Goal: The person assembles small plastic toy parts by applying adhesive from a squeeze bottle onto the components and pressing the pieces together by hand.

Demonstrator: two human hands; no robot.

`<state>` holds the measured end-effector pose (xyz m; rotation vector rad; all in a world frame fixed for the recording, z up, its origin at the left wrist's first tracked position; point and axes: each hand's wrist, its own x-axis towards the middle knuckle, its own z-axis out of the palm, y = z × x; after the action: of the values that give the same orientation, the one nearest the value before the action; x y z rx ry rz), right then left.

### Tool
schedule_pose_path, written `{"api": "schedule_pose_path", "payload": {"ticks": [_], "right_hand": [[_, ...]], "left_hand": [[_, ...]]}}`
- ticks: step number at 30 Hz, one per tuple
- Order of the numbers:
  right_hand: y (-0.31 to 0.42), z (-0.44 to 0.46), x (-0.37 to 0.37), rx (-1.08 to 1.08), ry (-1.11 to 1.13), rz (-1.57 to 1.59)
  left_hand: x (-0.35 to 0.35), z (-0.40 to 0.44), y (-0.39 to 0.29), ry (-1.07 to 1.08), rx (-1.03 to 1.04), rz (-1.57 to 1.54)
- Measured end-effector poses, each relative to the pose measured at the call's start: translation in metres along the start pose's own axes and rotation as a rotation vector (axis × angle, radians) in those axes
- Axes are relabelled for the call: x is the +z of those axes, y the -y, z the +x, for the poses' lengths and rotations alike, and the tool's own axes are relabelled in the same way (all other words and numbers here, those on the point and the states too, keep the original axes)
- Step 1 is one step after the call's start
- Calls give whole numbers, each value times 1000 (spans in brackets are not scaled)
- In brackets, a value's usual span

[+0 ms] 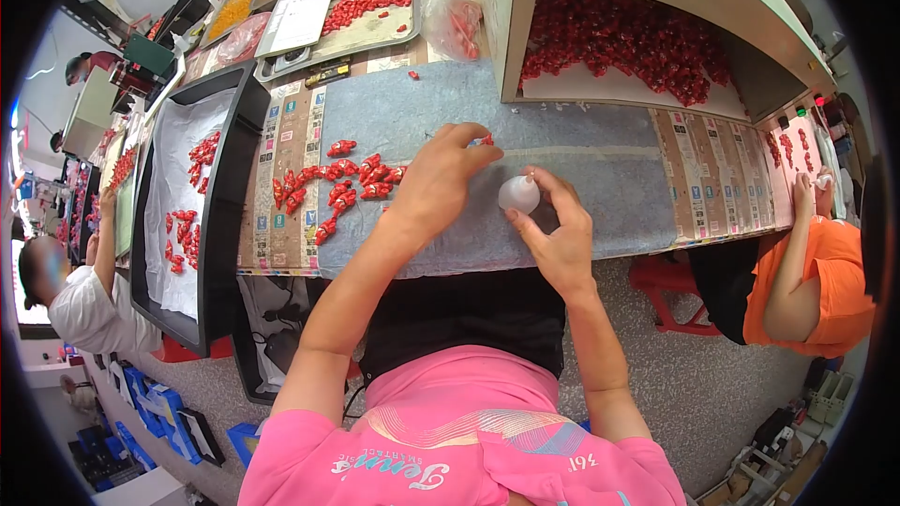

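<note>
Over the blue-grey cloth, my right hand grips a small white translucent bottle between thumb and fingers. To its left, my left hand has its fingers bent together around a small red piece at the fingertips. Several red pieces lie in a loose cluster on the cloth and patterned table cover, left of my left hand. One more small red piece rests farther back on the cloth.
A black bin with red pieces stands left. An open-fronted box of red pieces is at the back right. Behind are a metal tray and plastic bag. People sit at left and right.
</note>
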<state>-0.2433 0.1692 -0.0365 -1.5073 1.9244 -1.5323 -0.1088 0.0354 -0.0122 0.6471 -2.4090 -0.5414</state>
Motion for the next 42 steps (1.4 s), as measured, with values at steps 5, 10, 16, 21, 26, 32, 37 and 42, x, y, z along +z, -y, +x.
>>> {"api": "schedule_pose_path", "payload": {"ticks": [5,10,16,21,26,32,37,42], "right_hand": [[-5,-2,-3,5,32,11],[-7,-6,-7,-14,2,107],[1,-21,-30,96,26,277],[16,-33,-46,236,109,529],[12,-47,-56,292,126,470],[19,-44,-56,293,29,622],[15,-46,-53,172,-15,602],[15,-45,-55,114,-19,532]], "left_hand": [[7,19,19,236,33,8],[5,20,26,271,1,-89],[-13,-11,-7,130,-118,-417],[-9,-57,-24,130,-460,-1123],[-1,-83,-44,23,-637,-1311],[7,-96,-44,14,-722,-1456],[1,-92,-55,-15,-724,-1373],[6,-99,-48,6,-727,-1444]]}}
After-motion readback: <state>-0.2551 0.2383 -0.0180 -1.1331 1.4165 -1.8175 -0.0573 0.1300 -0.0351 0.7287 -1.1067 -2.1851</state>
